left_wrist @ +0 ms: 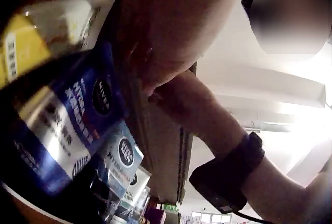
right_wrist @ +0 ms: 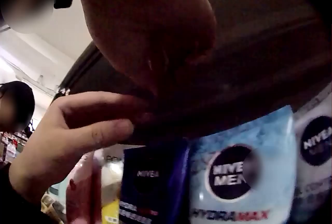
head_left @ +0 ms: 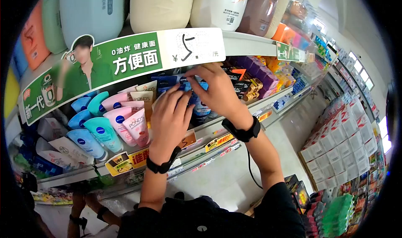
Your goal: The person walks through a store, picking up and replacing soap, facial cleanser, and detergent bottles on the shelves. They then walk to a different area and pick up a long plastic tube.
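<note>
In the head view, my left hand reaches over the shelf front, fingers extended towards dark blue NIVEA tubes. My right hand comes in beside it with bent fingers; its fingertips are close to the left ones, and whether they pinch anything is unclear. The right wrist view has the left hand with thumb and fingers apart, above and left of a dark blue tube. A light blue NIVEA MEN tube stands to its right. The left wrist view shows the dark blue tube upright, below the hands.
Pink, teal and blue tubes fill the shelf at the left, black and purple boxes the right. A green and white price sign hangs above the hands. Large bottles line the upper shelf. White cartons are stacked across the aisle.
</note>
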The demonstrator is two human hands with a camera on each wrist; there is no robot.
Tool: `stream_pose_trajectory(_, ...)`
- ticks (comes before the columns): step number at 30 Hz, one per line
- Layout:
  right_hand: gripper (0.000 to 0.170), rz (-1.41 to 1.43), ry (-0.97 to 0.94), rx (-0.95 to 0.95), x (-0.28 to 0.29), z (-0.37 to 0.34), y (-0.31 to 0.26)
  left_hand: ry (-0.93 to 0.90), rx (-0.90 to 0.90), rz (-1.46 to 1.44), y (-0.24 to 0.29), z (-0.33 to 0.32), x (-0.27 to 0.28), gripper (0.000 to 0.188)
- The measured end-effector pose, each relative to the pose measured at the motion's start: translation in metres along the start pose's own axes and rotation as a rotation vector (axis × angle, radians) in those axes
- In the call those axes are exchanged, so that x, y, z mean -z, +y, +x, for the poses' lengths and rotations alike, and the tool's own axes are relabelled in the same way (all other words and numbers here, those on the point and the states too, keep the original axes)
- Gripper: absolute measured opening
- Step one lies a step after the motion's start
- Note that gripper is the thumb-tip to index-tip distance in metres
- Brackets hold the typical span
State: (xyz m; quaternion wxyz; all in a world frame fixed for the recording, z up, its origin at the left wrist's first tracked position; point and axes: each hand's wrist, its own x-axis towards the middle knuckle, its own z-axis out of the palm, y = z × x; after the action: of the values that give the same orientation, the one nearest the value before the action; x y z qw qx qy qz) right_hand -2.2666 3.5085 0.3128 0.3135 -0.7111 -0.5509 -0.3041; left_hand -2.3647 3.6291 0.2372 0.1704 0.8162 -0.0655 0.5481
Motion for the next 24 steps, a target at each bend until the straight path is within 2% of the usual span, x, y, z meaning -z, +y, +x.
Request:
stream_pose_trajectory(3,0.013,0.08,-0.011,0.093,-0.01,0.001,-0.019,0.083,0.017,0.03,-0.003,-0.011,0.038,0.026)
stream_pose_trajectory(5,0.011,0.122,-0.035,0.157,-0.019,0.005,-0.034,0.122,0.092,0.176,-0.005,-0.021,0.064,0.025)
stream_pose_trajectory(6,0.016,0.134,-0.073,0.174,-0.023,0.005,-0.039,0.175,0.109,0.225,-0.008,-0.024,0.071,0.025)
stream_pose_trajectory(9,0.018,0.145,-0.098,0.235,-0.042,0.008,-0.055,0.249,0.217,0.251,-0.018,-0.034,0.086,0.025)
stream_pose_trajectory(12,0.015,0.119,-0.061,0.255,-0.064,0.008,-0.058,0.248,0.411,0.18,-0.016,-0.04,0.091,0.023)
stream_pose_trajectory(15,0.014,0.089,-0.108,0.22,-0.071,0.006,-0.056,0.196,0.488,0.186,-0.019,-0.042,0.089,0.021)
stream_pose_trajectory(18,0.013,0.052,-0.124,0.226,-0.068,0.006,-0.054,0.152,0.427,0.223,-0.025,-0.048,0.088,0.02)
stream_pose_trajectory(24,0.011,0.087,-0.18,0.185,-0.054,0.006,-0.05,0.136,0.462,0.158,-0.024,-0.049,0.078,0.018)
